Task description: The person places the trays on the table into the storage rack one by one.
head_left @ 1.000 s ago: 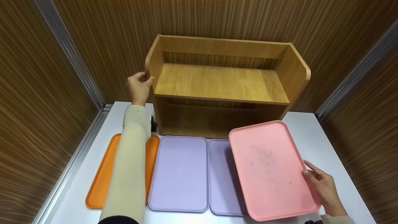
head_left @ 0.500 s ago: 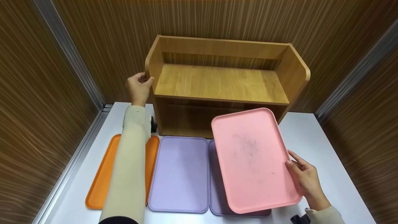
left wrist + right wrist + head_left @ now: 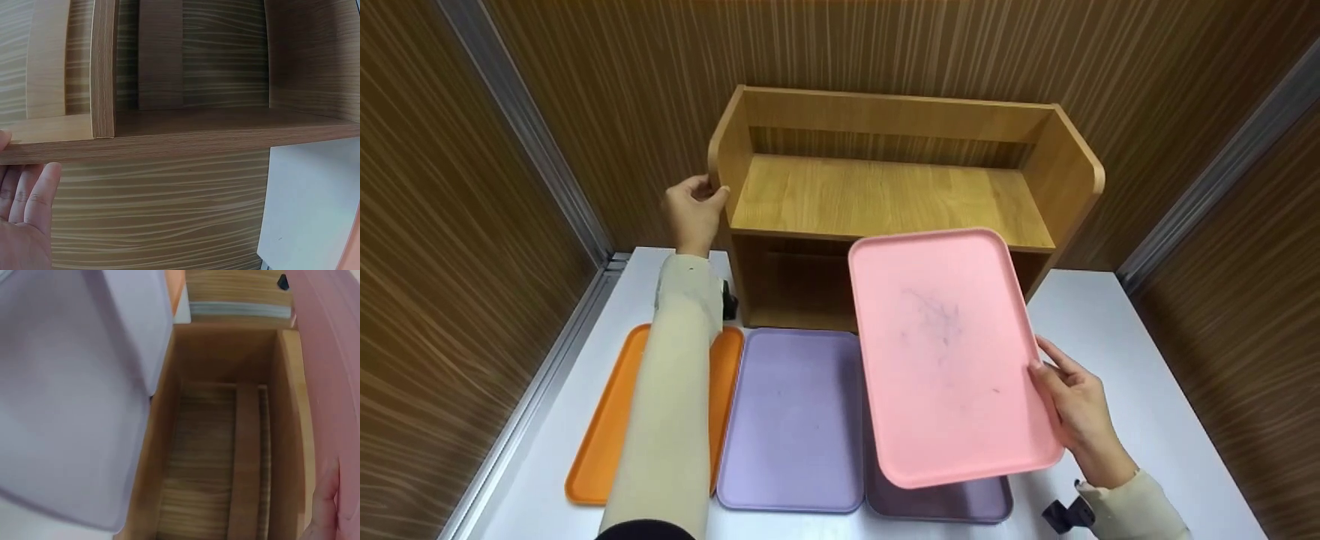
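Note:
A pink tray (image 3: 937,360) with dark scuff marks is held by my right hand (image 3: 1080,409), thumb over its right rim and fingers behind. It is raised and tilted, overlapping the wooden shelf's lower opening and part of the right purple tray (image 3: 952,501). At the left, my left hand (image 3: 696,214) grips the side panel of the two-tier wooden shelf (image 3: 892,196). In the left wrist view, fingers (image 3: 35,197) lie along one face of that panel, with the thumb on the other. The right wrist view shows the pink tray's underside (image 3: 332,382) beside the shelf's lower compartment (image 3: 208,439).
Another purple tray (image 3: 791,427) lies flat on the white table (image 3: 1117,322) before the shelf. To its left is an orange tray (image 3: 604,442), partly covered by my left sleeve (image 3: 667,390). Wood-patterned walls (image 3: 1245,300) enclose the table on three sides.
My right hand has moved the pink tray up and left, toward the shelf, uncovering the lower edge of the right purple tray. The left hand stays on the shelf's side panel.

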Demonstrator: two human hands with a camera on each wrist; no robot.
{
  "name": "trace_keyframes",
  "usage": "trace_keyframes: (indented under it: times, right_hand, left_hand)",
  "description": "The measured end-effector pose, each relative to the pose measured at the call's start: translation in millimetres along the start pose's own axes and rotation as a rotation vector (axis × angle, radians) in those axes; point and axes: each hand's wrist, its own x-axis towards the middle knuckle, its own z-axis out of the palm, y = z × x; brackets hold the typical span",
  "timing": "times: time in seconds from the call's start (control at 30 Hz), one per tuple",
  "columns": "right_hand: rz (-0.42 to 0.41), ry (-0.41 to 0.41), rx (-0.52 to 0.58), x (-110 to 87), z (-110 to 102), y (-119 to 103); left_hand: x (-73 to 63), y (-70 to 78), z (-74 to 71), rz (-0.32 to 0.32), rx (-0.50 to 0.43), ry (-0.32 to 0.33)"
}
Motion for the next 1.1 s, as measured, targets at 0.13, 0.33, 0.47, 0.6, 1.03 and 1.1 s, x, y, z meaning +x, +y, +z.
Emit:
trace_keyframes:
  times: [0.13, 0.33, 0.47, 0.6, 1.03, 1.1]
  right_hand:
    - [-0.003, -0.02, 0.026, 4.0, 11, -11]
    - [0.014, -0.046, 0.071, 9.3, 28, -27]
    - [0.021, -0.07, 0.022, 12.4, 38, -37]
    - [0.025, -0.084, 0.012, 16.0, 47, -45]
    - [0.032, -0.062, 0.12, 27.1, 77, -65]
    - [0.016, -0.057, 0.129, 28.7, 81, -67]
  left_hand:
    - [0.0, -0.3, 0.2, 0.001, 0.013, 0.001]
    - [0.2, 1.1, 0.2, -0.001, 0.012, -0.007]
    - [0.1, 1.9, -0.1, -0.005, 0.007, -0.007]
    - [0.7, 1.9, -0.2, -0.007, 0.006, -0.004]
    - [-0.1, 2.8, -0.8, -0.022, 0.017, -0.004]
    - [-0.2, 2.8, -0.9, -0.018, 0.007, -0.002]
